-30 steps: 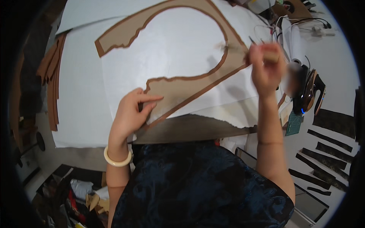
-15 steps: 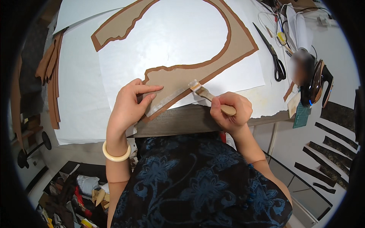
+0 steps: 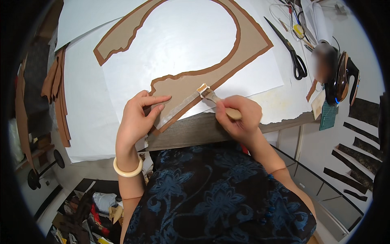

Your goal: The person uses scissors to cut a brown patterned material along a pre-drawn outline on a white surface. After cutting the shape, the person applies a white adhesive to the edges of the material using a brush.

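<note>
A large curved beige piece with a brown border [image 3: 227, 65] lies on white paper, its near end at the table's front edge. My left hand [image 3: 136, 120] rests on that end, thumb and index finger stretched out and apart, holding nothing. In my right hand [image 3: 245, 118] is a flat brush [image 3: 212, 96], gripped by its wooden handle. White paste coats the bristles, which touch the piece along its near brown edge. Between the brush and my left hand runs a whitish wet strip [image 3: 180, 107].
Black scissors [image 3: 290, 49] lie on the table at the right, beside an iron [image 3: 347, 79] and a green cutting mat [image 3: 328, 116]. Brown strips [image 3: 61, 97] hang over the left edge. Dark strips [image 3: 351, 162] are at the far right. A bin of scraps [image 3: 87, 215] stands low at the left.
The brush and my right hand have shifted slightly left along the brown edge, and the bristles now point more to the left. My left hand stays on the piece. The view has shifted slightly.
</note>
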Demonstrator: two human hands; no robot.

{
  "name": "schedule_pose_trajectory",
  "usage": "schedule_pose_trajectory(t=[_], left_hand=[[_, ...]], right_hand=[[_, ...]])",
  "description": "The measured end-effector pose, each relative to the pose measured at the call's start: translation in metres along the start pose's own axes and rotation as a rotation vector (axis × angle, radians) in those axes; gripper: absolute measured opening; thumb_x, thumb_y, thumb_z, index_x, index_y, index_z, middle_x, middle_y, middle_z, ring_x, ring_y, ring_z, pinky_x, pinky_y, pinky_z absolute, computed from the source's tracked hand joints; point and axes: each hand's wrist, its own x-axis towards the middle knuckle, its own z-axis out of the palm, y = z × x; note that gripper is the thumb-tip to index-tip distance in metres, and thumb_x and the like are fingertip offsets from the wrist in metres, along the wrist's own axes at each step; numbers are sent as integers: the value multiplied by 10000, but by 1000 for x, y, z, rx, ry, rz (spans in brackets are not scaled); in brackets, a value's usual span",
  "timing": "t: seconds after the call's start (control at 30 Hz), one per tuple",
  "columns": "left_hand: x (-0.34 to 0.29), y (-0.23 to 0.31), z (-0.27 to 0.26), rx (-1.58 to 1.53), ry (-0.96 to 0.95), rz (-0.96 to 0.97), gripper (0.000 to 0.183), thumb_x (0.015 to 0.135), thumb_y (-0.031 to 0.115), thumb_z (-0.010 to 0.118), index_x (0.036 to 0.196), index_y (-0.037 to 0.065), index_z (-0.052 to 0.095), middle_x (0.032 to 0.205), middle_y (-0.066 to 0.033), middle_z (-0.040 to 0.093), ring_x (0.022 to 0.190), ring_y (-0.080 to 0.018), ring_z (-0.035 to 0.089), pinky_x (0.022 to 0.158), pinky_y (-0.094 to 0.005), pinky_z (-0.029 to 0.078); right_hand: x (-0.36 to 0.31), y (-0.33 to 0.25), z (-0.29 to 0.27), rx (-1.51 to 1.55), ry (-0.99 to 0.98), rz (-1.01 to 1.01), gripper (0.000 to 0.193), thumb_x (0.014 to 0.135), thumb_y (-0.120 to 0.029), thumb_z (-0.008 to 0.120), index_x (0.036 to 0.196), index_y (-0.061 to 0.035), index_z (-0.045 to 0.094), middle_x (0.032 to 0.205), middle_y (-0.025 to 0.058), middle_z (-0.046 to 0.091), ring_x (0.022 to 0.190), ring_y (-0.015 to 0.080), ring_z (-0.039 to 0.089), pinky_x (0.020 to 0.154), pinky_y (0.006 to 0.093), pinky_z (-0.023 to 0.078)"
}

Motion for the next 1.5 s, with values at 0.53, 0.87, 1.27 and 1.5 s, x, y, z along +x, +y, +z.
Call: schedule_pose_trajectory(t=[0.53, 0.87, 1.27, 1.5], left_hand=[[0, -1, 0, 8, -1, 6, 319, 930, 3, 759, 1212, 130, 835, 785, 9, 449, 674, -105, 378, 582, -299, 341], [2, -1, 1, 14, -15, -7, 319, 930, 0, 761, 1210, 134, 836, 787, 12, 439, 675, -102, 372, 584, -297, 336], [-22, 10, -38, 277, 77, 86, 258, 892, -48, 760, 1132, 28, 818, 1059, -75, 622, 964, -219, 607, 801, -297, 510], [12, 51, 10, 211, 134, 182, 66, 912, -26, 755, 964, -29, 715, 873, -117, 686, 743, -194, 637, 678, -301, 513]], right_hand=[[8, 24, -18, -8, 48, 173, 163, 894, -52, 817, 823, -37, 671, 663, 68, 675, 537, 192, 654, 507, 297, 496], [13, 38, -29, 7, 100, 245, 155, 935, -46, 780, 838, -24, 661, 644, 56, 663, 532, 139, 647, 498, 285, 497], [16, 35, -70, 455, 180, 545, 160, 1005, -71, 759, 1122, 32, 722, 936, 97, 748, 761, 143, 692, 675, 262, 564], [16, 37, -55, 54, 53, 191, 113, 897, 34, 790, 998, 29, 739, 863, 95, 729, 717, 144, 650, 628, 252, 497]])
